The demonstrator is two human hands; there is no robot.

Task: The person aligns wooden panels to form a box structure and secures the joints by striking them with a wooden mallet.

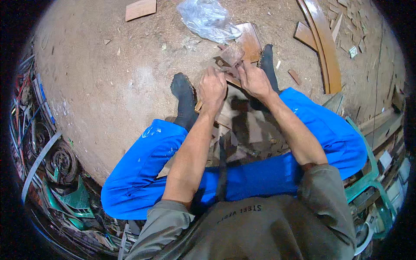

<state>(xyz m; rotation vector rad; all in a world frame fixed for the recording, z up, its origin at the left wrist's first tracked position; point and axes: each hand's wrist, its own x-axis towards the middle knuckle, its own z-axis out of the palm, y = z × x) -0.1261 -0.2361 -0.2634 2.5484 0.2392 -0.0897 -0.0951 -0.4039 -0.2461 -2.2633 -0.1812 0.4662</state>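
Note:
Between my feet, both hands come together at a small, thin pinkish-brown sheet (232, 55), whose exact kind I cannot make out. My left hand (212, 89) is closed with its fingertips at the sheet's near left side. On the other side my right hand (256, 81) pinches its near right edge. A narrow strip of wood (232, 80) shows just under the fingers, partly hidden by them. Right beyond my right hand lies a flat brown varnished board (250, 42).
A crumpled clear plastic bag (207, 19) lies ahead. Long varnished wooden trim (327, 52) and wood scraps (346, 37) cover the floor at right. One flat board (141, 9) lies far left. Metal clutter (60, 169) lines the left; a green chair frame (370, 173) stands at right.

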